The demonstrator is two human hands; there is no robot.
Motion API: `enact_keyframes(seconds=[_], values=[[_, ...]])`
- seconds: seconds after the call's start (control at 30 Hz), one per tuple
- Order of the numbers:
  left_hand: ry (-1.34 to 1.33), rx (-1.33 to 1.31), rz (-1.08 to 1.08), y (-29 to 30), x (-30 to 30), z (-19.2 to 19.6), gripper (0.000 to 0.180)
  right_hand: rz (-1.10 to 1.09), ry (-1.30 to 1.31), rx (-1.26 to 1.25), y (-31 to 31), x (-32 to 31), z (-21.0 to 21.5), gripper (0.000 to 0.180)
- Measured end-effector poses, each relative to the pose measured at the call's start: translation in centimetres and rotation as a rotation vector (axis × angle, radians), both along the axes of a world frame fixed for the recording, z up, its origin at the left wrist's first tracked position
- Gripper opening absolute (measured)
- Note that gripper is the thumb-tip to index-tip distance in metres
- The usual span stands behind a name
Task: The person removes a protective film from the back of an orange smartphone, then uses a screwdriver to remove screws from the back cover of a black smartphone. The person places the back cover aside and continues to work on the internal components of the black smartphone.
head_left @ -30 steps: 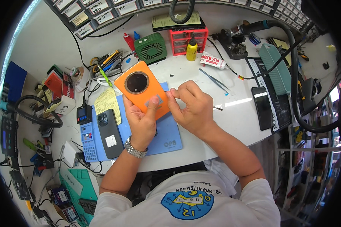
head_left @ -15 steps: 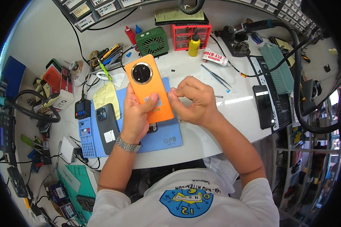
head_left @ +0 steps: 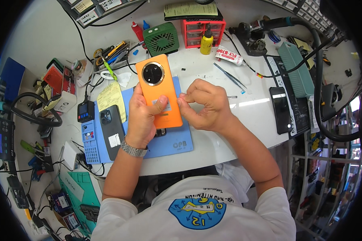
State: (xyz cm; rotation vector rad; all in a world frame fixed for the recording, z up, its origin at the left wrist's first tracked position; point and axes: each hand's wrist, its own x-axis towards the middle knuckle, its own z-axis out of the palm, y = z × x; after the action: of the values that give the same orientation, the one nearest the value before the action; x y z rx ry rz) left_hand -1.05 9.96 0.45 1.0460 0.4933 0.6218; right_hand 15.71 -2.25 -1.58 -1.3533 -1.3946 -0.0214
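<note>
The left hand (head_left: pixel 142 116) has a full grip on the orange phone (head_left: pixel 159 90), back up above the blue mat (head_left: pixel 177 140) on the bench (head_left: pixel 237 116). The right hand (head_left: pixel 207 104), fingertips pinched narrow, touches the phone's right edge.

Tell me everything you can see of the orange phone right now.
The orange phone shows its back: a smooth orange cover with a large round black camera ring near the top and a small pale sticker lower down. It is held above the blue work mat, tilted slightly left. The left hand grips its lower half, thumb on the sticker; the right hand pinches at its right edge.
</note>
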Motion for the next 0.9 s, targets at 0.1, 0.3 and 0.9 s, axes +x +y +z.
enact_keyframes(seconds=[0.1,0.3,0.9], values=[[-0.006,-0.066,-0.02,0.4,0.1,-0.2,0.054,0.089,0.083,-0.054,-0.2,0.5,-0.1,0.025],[-0.032,-0.145,-0.043,1.5,-0.2,-0.8,0.05,0.148,-0.119,-0.054,-0.5,0.4,1.8,0.075],[-0.055,-0.147,-0.039,1.1,-0.5,-0.3,0.036,0.053,-0.147,-0.019,-0.9,-1.0,0.5,0.036]])
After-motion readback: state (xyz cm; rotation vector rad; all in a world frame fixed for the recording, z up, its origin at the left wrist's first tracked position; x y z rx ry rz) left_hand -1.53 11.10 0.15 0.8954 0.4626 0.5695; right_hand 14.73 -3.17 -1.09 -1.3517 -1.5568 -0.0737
